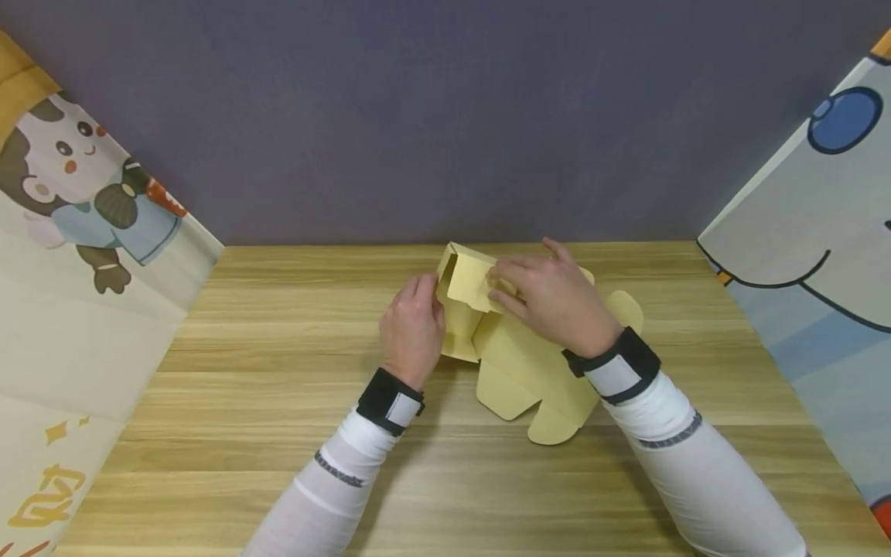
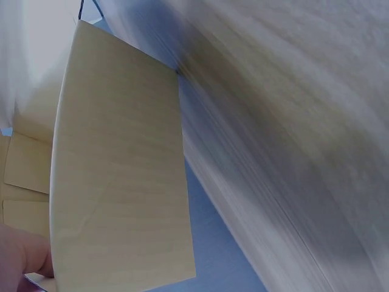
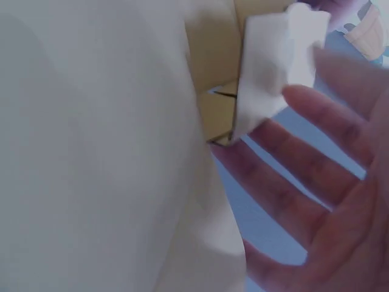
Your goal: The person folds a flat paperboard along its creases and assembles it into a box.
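A pale yellow cardboard box, partly folded, stands on its side near the table's far edge. Its wide lid panel with rounded tabs spreads toward the right. My left hand grips the box's left side wall; in the left wrist view this wall fills the middle, with a bit of the hand showing at lower left. At the upper flap is my right hand, touching it with extended fingers. The right wrist view shows these fingers spread, some tips behind the small flap.
The wood-grain table lies beneath the box and both arms. A dark grey wall rises directly behind it. Panels with cartoon prints flank the table, a monkey figure at left and a large white face at right.
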Tool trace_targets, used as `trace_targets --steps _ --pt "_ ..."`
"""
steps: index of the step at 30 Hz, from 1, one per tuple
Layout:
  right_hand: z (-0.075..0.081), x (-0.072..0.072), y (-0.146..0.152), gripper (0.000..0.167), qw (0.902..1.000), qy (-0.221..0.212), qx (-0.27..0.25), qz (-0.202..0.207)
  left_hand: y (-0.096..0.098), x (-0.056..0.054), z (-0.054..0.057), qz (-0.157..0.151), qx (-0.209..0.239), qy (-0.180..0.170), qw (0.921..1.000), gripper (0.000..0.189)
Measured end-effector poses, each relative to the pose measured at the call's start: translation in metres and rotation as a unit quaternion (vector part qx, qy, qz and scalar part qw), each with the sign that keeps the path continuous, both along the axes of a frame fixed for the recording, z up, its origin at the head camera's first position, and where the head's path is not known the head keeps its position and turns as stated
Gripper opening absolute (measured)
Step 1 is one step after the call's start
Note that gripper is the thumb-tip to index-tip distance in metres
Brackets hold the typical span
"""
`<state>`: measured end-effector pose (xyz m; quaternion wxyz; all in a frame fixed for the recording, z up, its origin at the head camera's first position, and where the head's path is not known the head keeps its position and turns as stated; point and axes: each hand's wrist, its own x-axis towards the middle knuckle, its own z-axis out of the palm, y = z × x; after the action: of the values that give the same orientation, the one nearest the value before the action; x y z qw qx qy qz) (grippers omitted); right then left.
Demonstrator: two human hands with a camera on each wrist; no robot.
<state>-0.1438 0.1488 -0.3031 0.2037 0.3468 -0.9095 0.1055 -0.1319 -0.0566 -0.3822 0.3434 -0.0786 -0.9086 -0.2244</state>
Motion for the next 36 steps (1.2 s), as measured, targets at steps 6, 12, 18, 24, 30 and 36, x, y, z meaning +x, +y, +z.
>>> trace_targets --steps 6,12,18,24,30,36 --pt "-0.006 -0.006 -0.002 0.034 0.9986 0.002 -0.019 -0.049 0.002 0.003 0.001 -0.008 0.008 0.003 0.9999 0.029" --pt "-0.013 -0.012 -0.005 0.036 0.9959 -0.003 -0.01 -0.09 0.001 0.006 0.001 -0.007 0.006 -0.022 0.9997 0.028" --pt "-0.022 -0.018 -0.007 0.031 0.9955 0.013 -0.026 -0.091 0.0 0.009 -0.002 -0.003 0.001 -0.041 0.9992 0.032" --pt "-0.027 -0.023 -0.009 0.026 0.9935 0.062 -0.027 -0.092 0.002 0.011 0.0 -0.005 -0.006 -0.031 0.9995 0.033" --pt "-0.028 -0.029 -0.012 0.024 0.987 0.11 -0.016 -0.116 0.006 0.015 0.006 -0.006 -0.025 -0.009 0.9996 0.032" --pt "-0.029 -0.034 -0.013 0.011 0.9799 0.153 -0.011 -0.128 0.009 0.016 0.01 -0.001 -0.035 -0.004 0.9994 0.031"
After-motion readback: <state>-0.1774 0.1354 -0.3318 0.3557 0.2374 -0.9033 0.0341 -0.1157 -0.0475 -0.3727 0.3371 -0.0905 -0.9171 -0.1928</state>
